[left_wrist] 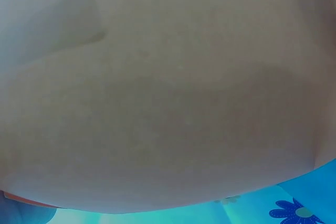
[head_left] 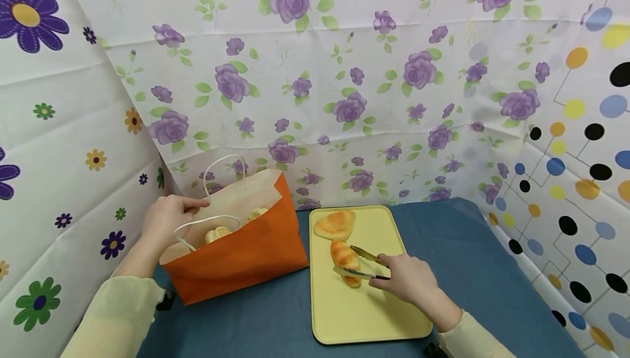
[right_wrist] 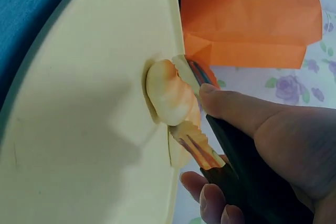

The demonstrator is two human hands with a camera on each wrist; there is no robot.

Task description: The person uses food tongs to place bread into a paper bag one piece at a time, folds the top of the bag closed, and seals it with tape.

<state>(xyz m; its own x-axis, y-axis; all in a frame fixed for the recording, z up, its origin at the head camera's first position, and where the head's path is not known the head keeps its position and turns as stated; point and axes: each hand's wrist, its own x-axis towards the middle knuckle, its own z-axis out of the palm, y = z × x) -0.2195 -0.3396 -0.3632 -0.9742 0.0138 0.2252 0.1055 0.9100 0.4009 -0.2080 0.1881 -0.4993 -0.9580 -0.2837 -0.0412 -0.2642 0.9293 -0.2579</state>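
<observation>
My right hand (head_left: 410,279) grips a pair of tongs (right_wrist: 231,145) with dark handles. The metal tips of the tongs lie on either side of a long, ridged bread roll (head_left: 346,259) on the yellow tray (head_left: 366,311). Above it on the tray is a flatter, golden piece of bread (head_left: 336,225). On the left, my left hand (head_left: 169,216) pinches the upper rim of an orange paper bag (head_left: 246,262), near its white handles. Pale bread pieces (head_left: 218,233) show inside the bag's mouth. Skin fills most of the left wrist view.
A blue cloth (head_left: 465,248) covers the table under the tray and bag. Behind stands a white curtain (head_left: 315,101) with purple roses. Patterned sheets close in the left and right sides. The bag stands close to the tray's left edge.
</observation>
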